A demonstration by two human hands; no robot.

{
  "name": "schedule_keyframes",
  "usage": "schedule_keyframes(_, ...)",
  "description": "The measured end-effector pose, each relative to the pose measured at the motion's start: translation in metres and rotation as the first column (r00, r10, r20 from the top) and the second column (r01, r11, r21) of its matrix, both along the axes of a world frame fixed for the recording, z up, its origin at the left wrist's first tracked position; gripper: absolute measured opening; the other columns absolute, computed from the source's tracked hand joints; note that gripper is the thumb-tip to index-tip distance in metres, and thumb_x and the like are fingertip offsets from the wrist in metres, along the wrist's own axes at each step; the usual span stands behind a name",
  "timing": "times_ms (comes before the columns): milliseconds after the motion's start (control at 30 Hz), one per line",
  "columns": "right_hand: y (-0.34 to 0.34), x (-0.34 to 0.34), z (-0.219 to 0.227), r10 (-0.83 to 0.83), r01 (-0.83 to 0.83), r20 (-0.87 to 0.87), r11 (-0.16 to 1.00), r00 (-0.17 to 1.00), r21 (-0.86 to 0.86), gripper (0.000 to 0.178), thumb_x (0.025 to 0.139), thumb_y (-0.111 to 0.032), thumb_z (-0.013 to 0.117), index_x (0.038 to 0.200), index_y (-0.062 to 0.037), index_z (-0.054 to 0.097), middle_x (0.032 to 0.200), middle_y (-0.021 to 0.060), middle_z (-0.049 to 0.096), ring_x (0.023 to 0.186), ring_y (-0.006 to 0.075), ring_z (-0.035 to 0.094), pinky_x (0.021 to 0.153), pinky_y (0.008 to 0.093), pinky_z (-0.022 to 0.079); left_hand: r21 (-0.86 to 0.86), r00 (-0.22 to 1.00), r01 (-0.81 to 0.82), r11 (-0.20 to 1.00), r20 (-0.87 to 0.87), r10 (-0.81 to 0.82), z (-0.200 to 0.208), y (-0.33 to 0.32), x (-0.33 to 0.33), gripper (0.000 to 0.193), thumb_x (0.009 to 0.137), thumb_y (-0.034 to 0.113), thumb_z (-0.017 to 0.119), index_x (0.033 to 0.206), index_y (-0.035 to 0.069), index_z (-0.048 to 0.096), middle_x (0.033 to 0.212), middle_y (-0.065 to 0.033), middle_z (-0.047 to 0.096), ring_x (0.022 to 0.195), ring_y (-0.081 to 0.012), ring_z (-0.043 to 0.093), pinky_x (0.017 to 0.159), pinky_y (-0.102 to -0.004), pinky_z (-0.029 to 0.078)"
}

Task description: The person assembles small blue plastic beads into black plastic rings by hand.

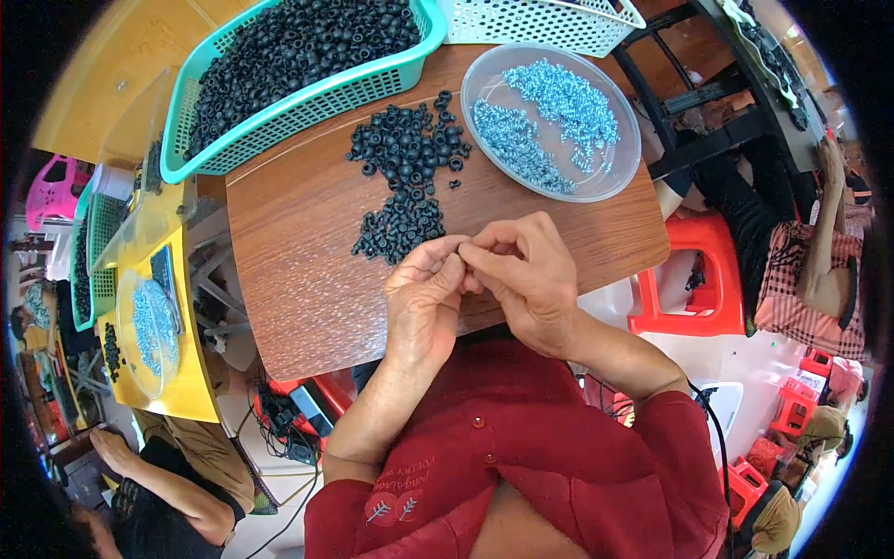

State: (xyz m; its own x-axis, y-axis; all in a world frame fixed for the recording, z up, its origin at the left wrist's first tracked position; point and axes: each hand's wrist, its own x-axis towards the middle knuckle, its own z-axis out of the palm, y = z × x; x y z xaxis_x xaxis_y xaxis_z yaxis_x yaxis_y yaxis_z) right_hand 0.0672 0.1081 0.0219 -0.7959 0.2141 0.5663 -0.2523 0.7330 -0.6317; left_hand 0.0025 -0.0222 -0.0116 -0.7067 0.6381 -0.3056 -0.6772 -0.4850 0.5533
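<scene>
My left hand and my right hand meet fingertip to fingertip over the near edge of the wood-grain table. Both are closed in a pinch, and whatever sits between the fingers is hidden or too small to name. Just beyond my left hand lies a heap of small black ring-like pieces. A second heap, of larger round black cap-like pieces, spreads behind it. To the far right stands a clear round plastic dish with two piles of tiny shiny blue pieces in it.
A turquoise basket full of black pieces stands at the far left, beside a white perforated basket. A red stool is right of the table. Other people sit on both sides, one by a yellow table.
</scene>
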Motion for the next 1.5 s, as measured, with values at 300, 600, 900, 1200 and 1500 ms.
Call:
schedule_keyframes(300, 0.017, -0.051, -0.025, -0.12, 0.111, 0.011, 0.947, 0.993, 0.301, 0.029, 0.069, 0.003, 0.062, 0.097, -0.003, 0.064, 0.081, 0.0095, 0.058, 0.074, 0.0264, 0.053, 0.063, 0.0358, 0.044, 0.054, 0.999, 0.0, 0.999, 0.033, -0.002, -0.004, -0.02, -0.004, 0.02, 0.086, 0.005, 0.062, 0.103, -0.005, 0.06, 0.087, -0.0123, 0.063, 0.074, -0.0176, 0.058, 0.068, -0.0284, 0.047)
schedule_keyframes(600, 0.015, -0.075, -0.041, -0.153, 0.07, 0.054, 0.702, 0.987, 0.709, 0.013, 0.068, -0.012, 0.058, 0.077, -0.0014, 0.059, 0.073, 0.0097, 0.055, 0.077, 0.0239, 0.05, 0.064, 0.0336, 0.042, 0.039, 1.0, -0.008, 0.999, 0.003, 0.008, -0.003, -0.026, -0.007, 0.02, 0.085, 0.005, 0.063, 0.102, -0.006, 0.06, 0.087, -0.012, 0.063, 0.073, -0.0167, 0.057, 0.067, -0.0276, 0.045)
schedule_keyframes(900, 0.014, -0.069, -0.037, -0.19, 0.045, 0.135, 0.721, 0.973, 0.691, 0.015, 0.069, -0.011, 0.057, 0.08, -0.001, 0.056, 0.073, 0.0115, 0.054, 0.077, 0.0251, 0.051, 0.065, 0.0343, 0.043, -0.026, 1.0, -0.003, 1.0, 0.014, 0.004, -0.001, -0.023, -0.007, 0.023, 0.083, 0.009, 0.065, 0.1, -0.005, 0.059, 0.084, -0.0098, 0.06, 0.069, -0.0155, 0.05, 0.065, -0.0307, 0.04)
schedule_keyframes(1200, 0.011, -0.057, -0.033, -0.224, 0.096, 0.124, 0.768, 0.967, 0.633, 0.017, 0.068, -0.005, 0.057, 0.084, 0.0, 0.055, 0.075, 0.0138, 0.053, 0.074, 0.0278, 0.05, 0.062, 0.036, 0.043, 0.011, 1.0, -0.003, 1.0, 0.018, 0.003, -0.003, -0.023, -0.007, 0.02, 0.086, 0.006, 0.062, 0.102, -0.005, 0.06, 0.086, -0.0113, 0.063, 0.073, -0.0164, 0.058, 0.066, -0.0271, 0.046)
schedule_keyframes(1500, 0.009, -0.013, 0.009, 0.082, -0.049, 0.227, 0.988, 0.97, -0.146, 0.014, 0.072, 0.002, 0.068, 0.084, -0.0026, 0.062, 0.077, 0.0065, 0.057, 0.071, 0.0192, 0.054, 0.061, 0.0288, 0.043, 0.03, 1.0, 0.017, 0.999, -0.019, -0.016, -0.001, -0.016, -0.007, 0.021, 0.086, 0.005, 0.063, 0.104, -0.005, 0.059, 0.089, -0.011, 0.063, 0.074, -0.016, 0.058, 0.067, -0.0257, 0.047)
